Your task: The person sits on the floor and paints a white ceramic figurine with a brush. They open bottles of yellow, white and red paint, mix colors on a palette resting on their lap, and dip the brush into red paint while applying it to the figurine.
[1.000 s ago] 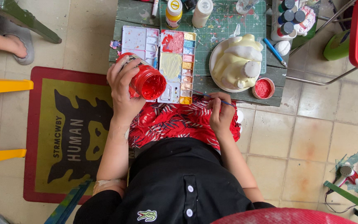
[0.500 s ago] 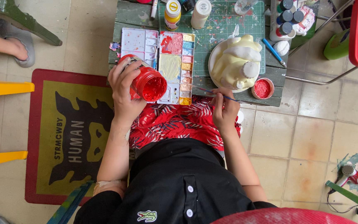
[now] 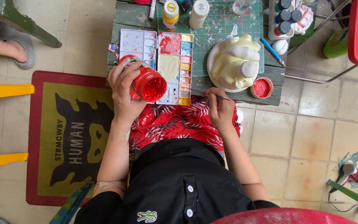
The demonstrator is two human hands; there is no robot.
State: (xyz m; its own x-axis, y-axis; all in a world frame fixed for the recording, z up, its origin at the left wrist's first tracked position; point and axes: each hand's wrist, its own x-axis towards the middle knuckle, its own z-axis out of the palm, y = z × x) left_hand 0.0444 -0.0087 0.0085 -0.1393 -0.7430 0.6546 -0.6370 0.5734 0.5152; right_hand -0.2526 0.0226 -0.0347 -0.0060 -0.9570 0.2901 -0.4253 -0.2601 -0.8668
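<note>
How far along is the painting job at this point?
Done: the figure on its plate wears a pale yellow coat all over, and the lid is off. In hand: the left hand tilts the open red paint jar beside the palette; the right hand holds a thin brush. Left: no red shows on the figure.

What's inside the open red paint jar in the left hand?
The tilted red paint jar in the left hand shows wet red paint coating its inner wall. How deep the paint sits cannot be seen.
</note>
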